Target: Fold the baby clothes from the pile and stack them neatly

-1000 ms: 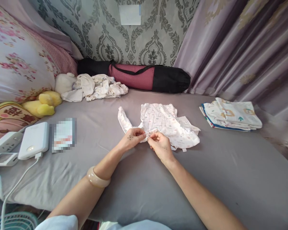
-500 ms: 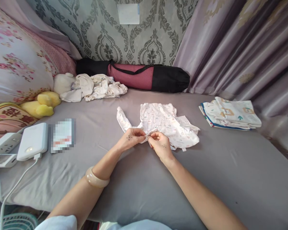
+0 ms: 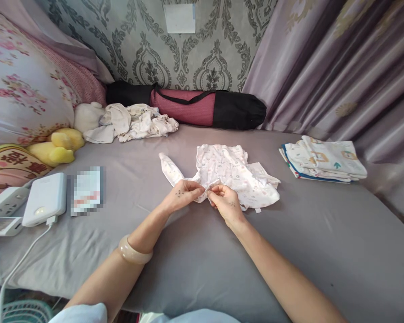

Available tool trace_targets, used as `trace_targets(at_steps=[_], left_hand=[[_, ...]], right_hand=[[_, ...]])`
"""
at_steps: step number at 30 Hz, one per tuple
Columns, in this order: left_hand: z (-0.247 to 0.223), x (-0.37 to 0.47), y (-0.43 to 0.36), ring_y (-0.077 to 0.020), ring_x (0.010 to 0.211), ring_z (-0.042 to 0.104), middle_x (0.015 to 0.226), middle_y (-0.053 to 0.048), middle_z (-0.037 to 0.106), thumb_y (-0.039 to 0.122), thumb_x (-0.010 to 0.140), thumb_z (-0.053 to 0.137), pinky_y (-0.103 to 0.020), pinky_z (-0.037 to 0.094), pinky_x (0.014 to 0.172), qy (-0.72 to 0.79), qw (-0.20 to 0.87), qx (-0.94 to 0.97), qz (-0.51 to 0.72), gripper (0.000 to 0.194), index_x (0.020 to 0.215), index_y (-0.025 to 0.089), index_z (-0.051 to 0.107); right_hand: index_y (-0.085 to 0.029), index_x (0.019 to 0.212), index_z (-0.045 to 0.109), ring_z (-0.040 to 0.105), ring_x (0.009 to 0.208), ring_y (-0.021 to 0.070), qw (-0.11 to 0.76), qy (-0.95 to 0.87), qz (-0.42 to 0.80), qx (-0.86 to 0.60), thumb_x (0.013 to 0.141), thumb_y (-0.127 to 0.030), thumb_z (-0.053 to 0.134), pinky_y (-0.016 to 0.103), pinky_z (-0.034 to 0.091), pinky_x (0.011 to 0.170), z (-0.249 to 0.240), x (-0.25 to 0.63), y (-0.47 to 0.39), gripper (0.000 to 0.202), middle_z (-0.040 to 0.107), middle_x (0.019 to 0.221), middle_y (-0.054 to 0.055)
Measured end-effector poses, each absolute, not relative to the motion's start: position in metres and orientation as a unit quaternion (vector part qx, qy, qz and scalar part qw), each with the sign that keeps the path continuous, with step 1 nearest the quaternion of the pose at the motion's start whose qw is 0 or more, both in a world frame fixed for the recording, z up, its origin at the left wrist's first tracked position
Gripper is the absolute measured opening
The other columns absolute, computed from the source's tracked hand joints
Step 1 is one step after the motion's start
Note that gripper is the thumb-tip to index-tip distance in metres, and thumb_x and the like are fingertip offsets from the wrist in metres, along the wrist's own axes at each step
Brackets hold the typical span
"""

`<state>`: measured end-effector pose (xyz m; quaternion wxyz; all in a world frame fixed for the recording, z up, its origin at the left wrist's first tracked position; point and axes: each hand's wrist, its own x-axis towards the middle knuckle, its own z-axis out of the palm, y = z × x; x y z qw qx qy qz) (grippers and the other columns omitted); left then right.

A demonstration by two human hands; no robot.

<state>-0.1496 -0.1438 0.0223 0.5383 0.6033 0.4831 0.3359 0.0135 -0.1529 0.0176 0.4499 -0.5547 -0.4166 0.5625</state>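
Observation:
A small white baby shirt (image 3: 227, 168) with a pale print lies on the grey bed sheet, one sleeve reaching out to the left. My left hand (image 3: 183, 195) pinches the near edge of the shirt between thumb and fingers. Close beside it, my right hand (image 3: 226, 204) pinches the same edge, with a thin strip of cloth showing between the two hands. The fingertips partly hide what exactly they grip. A small tag pokes out at the shirt's lower right.
A folded stack of printed cloths (image 3: 323, 159) lies to the right. Crumpled baby clothes (image 3: 134, 123) sit at the back left before a black and pink rolled bag (image 3: 188, 107). A white power bank (image 3: 45, 199), a power strip (image 3: 6, 202) and yellow plush (image 3: 62, 146) are at left.
The shirt's left sleeve has shifted slightly left and down at its tip. Both hands stay at the same edge with only small finger movements.

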Motion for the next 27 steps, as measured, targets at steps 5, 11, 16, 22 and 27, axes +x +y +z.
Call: trace_targets(at_steps=[5,11,16,22,27], left_hand=[[0.019,-0.151,-0.142,-0.0111,0.062,0.053,0.068,-0.002,0.062,0.039,0.077,0.066,-0.023,0.039,0.059,0.465,0.579,0.573,0.347,0.029,0.084,0.011,0.069],[0.026,-0.151,-0.142,-0.0104,0.061,0.052,0.068,-0.002,0.061,0.039,0.072,0.071,-0.023,0.038,0.059,0.473,0.588,0.560,0.341,0.029,0.079,0.011,0.067],[0.031,-0.152,-0.143,-0.0099,0.060,0.049,0.065,-0.001,0.059,0.039,0.071,0.070,-0.022,0.035,0.056,0.477,0.583,0.581,0.309,0.030,0.075,0.010,0.067],[0.033,-0.150,-0.144,-0.0082,0.055,0.044,0.062,0.001,0.056,0.040,0.070,0.069,-0.021,0.032,0.052,0.500,0.583,0.567,0.299,0.031,0.075,0.010,0.067],[0.030,-0.153,-0.141,-0.0077,0.056,0.044,0.063,0.001,0.055,0.038,0.070,0.068,-0.021,0.030,0.052,0.488,0.609,0.554,0.291,0.028,0.074,0.011,0.064]], right_hand=[[-0.018,0.074,0.054,0.048,0.045,0.0071,0.449,-0.420,0.564,-0.552,0.060,-0.030,0.070,0.020,0.037,0.043,0.018,0.013,-0.154,0.025,0.056,0.058,-0.006],[-0.017,0.077,0.055,0.051,0.048,0.0071,0.456,-0.447,0.563,-0.525,0.062,-0.028,0.070,0.021,0.041,0.045,0.012,0.015,-0.153,0.024,0.059,0.066,-0.004],[-0.017,0.079,0.056,0.054,0.051,0.0085,0.452,-0.482,0.555,-0.504,0.068,-0.028,0.069,0.021,0.045,0.047,0.006,0.016,-0.153,0.020,0.061,0.069,-0.003],[-0.018,0.085,0.059,0.061,0.055,0.0112,0.419,-0.565,0.504,-0.501,0.077,-0.028,0.063,0.024,0.050,0.054,0.007,0.021,-0.155,0.014,0.065,0.074,0.000],[-0.022,0.103,0.058,0.065,0.067,0.0131,0.386,-0.686,0.402,-0.468,0.081,-0.016,0.057,0.026,0.051,0.066,0.015,0.026,-0.157,0.023,0.066,0.081,-0.001]])
